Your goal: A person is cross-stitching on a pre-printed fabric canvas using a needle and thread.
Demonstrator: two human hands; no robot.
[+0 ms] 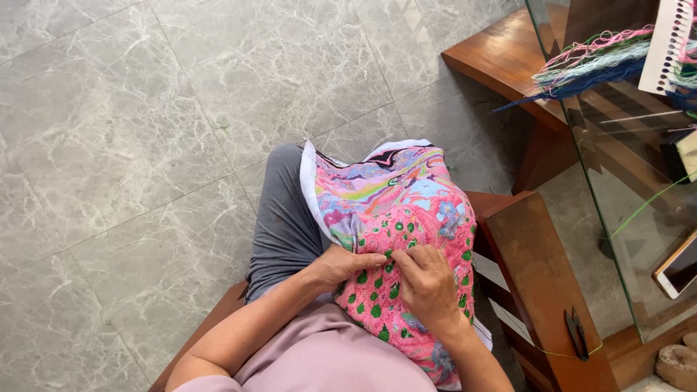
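A needlework cloth [396,218], pink w/ green dots and multicoloured patches, is draped over the lap and knee of a seated person in grey trousers. It sits near the left edge of a wooden side surface [541,283].

The left hand [348,265] is closed on the cloth, w/ thumb on top and a fold pinched from the left side. The right hand [428,283] is curled, fingertips pressed together at the cloth's middle, approx. where a stitch is being worked. A needle is prob. held there, but it's too small to be made out. The two hands are nearly touching.

Step in hand, as judged: a stitch is being placed in the pink area, the cloth being kept taut by the left hand. For the next move, a steady pinch and a small, precise pull w/ the right fingertips would be called for, w/ tension kept even on the left.

On the wooden surface, small black snips [577,334] are lying near its right edge, w/ a green thread trailing beside them. A thread card [671,43] w/ hanging bundles of coloured thread [595,65] is seen at the top right corner, above a glass top [617,203]. A phone [679,268] is lying at the right edge. The floor [145,145] is grey marble tile.
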